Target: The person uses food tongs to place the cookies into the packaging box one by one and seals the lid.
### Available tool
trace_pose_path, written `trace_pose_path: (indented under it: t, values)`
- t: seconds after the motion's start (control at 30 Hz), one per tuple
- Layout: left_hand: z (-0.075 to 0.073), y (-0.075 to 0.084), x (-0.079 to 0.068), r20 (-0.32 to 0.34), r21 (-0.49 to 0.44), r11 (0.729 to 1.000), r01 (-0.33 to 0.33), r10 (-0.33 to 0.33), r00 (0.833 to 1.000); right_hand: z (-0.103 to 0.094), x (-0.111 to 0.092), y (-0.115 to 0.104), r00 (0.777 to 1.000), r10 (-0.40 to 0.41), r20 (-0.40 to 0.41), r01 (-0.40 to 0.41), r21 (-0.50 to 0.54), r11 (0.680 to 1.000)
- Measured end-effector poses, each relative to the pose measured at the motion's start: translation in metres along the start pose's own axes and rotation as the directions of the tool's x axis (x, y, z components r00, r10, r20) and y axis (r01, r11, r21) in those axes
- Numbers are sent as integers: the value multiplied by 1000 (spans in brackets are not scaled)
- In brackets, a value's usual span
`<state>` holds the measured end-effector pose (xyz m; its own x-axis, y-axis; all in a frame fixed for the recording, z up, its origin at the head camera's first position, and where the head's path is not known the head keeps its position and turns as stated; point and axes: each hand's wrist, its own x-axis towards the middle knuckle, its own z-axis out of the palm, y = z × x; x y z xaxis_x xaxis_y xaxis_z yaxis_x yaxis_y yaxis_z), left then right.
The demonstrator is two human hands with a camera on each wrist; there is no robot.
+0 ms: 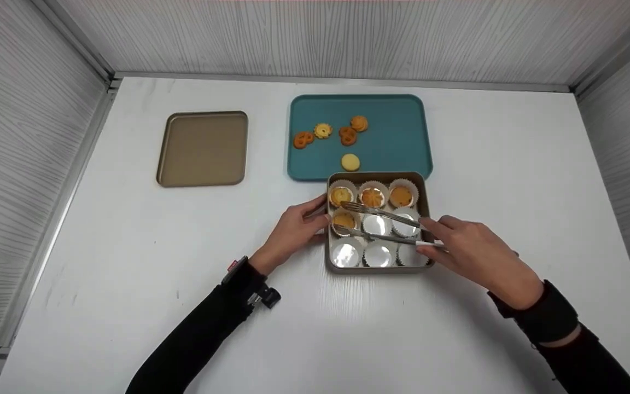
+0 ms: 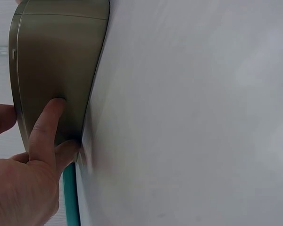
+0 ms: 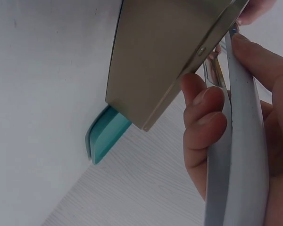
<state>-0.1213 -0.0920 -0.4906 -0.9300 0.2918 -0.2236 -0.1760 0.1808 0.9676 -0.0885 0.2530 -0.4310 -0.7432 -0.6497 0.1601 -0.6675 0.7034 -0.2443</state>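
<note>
A square metal tin (image 1: 378, 270) holds paper cups in rows. Cookies lie in the three back cups, and a round cookie (image 1: 343, 220) is in the middle row's left cup. My right hand (image 1: 471, 251) grips white-handled metal tongs (image 3: 245, 141) over the tin. Their fork-like tips are spread, one on each side of that cookie; whether they touch it I cannot tell. With fingers against the tin's left wall and the thumb at its rim, my left hand (image 1: 296, 225) touches the tin. The other cups, such as a front cup (image 1: 346, 254), show no cookie.
Directly behind the tin lies a teal tray (image 1: 397, 131) with several cookies, among them pretzel-shaped cookies (image 1: 348, 135) and a pale round cookie (image 1: 350, 162). A shallow brown square tray or lid (image 1: 203, 149) lies at the back left. Panels (image 1: 315, 38) enclose the white table (image 1: 129, 262).
</note>
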Motion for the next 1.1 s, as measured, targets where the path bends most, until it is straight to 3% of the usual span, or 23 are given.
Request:
trace_pose_path:
  t: [0.27,0.47,0.6,0.77,1.1]
  values:
    - [2,1,0,-7,0,1000,27,-27,1000,-4,-4,3,999,33,-1,-33,49,998]
    - [4,2,0,-22,28,998,53,-53,998,-13,0,7,995,45,-86,-42,34,999]
    - [4,1,1,-20,32,998,46,-45,999,-16,9,17,981,87,-175,-79,50,996]
    - [3,2,1,-22,81,997,15,-14,1000,-15,27,38,950,202,-237,-174,130,976]
    - [3,3,0,-34,135,991,19,-14,999,-10,66,69,914,372,-163,-344,177,922]
